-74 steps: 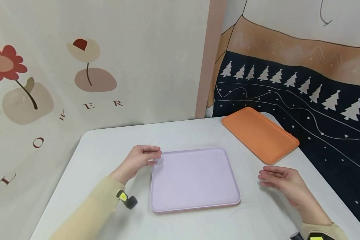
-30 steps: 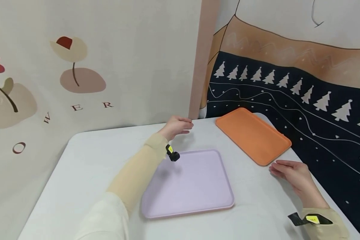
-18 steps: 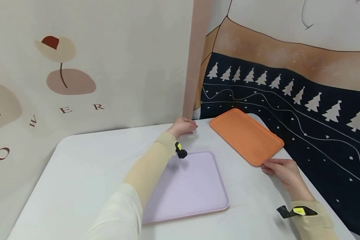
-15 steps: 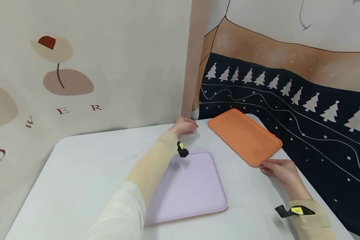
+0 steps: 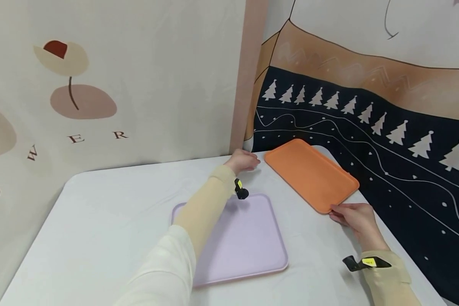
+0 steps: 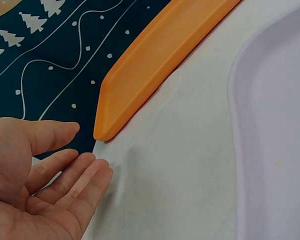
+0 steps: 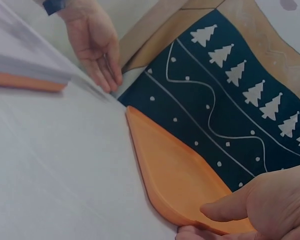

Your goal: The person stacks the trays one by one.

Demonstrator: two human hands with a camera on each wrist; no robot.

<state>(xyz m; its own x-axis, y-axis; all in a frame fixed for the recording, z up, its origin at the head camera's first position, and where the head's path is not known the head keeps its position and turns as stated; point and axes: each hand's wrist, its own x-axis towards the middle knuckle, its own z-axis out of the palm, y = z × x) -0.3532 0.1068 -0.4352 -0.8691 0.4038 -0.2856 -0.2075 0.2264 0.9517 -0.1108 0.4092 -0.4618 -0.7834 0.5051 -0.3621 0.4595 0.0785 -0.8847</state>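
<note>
An orange rectangular tray (image 5: 311, 174) lies at an angle on the table's far right. At its near corner my right hand (image 5: 357, 217) pinches the rim; the right wrist view shows the thumb (image 7: 227, 207) over the edge and fingertips below it. Just left of the tray's far end, my left hand (image 5: 243, 161) hovers with loosely bent fingers, holding nothing. A small gap separates it from the orange tray (image 6: 140, 70) in the left wrist view. Under my left forearm sits a lilac tray (image 5: 248, 242), partly hidden by the sleeve.
Beneath the lilac tray an orange-pink edge (image 7: 27, 81) shows in the right wrist view. The white table (image 5: 111, 229) meets a pale printed wall hanging (image 5: 168, 85) at the back. A dark cloth with tree prints (image 5: 401, 178) hangs along the right side.
My left hand has moved from the lilac tray's left corner to beside the orange tray's far end. My right hand has moved to the orange tray's near corner and taken hold. The view has shifted right.
</note>
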